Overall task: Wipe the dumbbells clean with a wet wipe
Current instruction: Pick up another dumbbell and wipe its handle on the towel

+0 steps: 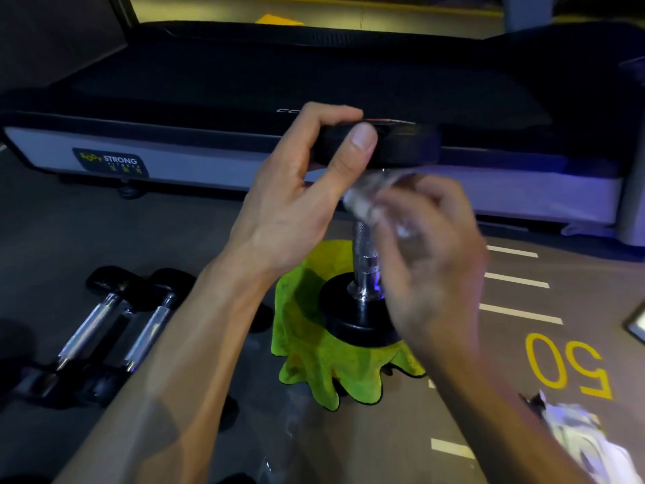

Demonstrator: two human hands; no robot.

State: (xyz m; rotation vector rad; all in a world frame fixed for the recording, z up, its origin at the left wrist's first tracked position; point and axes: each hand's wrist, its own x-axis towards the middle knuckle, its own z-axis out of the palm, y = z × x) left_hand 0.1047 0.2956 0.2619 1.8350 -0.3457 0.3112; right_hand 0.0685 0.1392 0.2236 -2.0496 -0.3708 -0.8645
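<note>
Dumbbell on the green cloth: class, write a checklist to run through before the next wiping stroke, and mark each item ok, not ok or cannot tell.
1. Dumbbell stands upright: ok.
2. Left hand grips its top weight to steady it: ok.
3. Bottom weight sits on the green cloth: ok.
4. Right hand holds the wipe by the handle: ok, though blurred.
5. Wipe is wet: cannot tell.
6. Other dumbbells lie apart, to the left: ok.

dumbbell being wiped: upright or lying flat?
Upright. The dumbbell stands on end, lower head on the green cloth; the left hand grips the top head and the right hand holds the wet wipe at its handle.
</note>
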